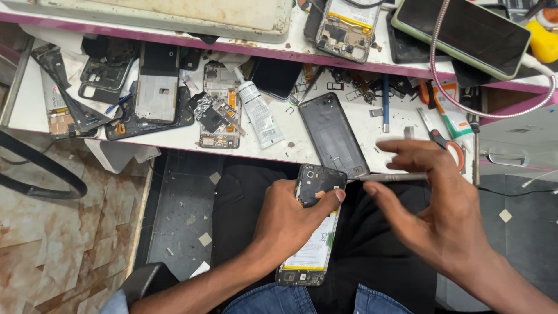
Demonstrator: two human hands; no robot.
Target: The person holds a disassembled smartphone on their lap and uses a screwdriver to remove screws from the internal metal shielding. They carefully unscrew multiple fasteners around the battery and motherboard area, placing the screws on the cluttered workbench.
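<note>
**Hands on an opened phone below the bench's front edge**

The left hand [289, 224] wraps round an opened phone [311, 229], fingers closed behind it and the thumb pressed across its upper part near the camera end. The phone is held over the person's lap, just off the front edge of the white workbench [174, 139], back cover off, a pale battery showing down its length. The right hand [433, 203] pinches a thin metal tool [389, 177] between thumb and fingers, index finger stretched out above it; the tool lies level, its tip pointing at the phone's top right corner, whether touching cannot be told.

On the bench, near the front edge just above the hands, a dark back cover [333, 135] lies face down. Left of it rests a white glue tube [260, 113], then a stripped circuit frame [221, 113]. Red-handled scissors [443, 136] sit near the right end. A screwdriver with a blue shaft [385, 103] lies between the cover and scissors.
</note>
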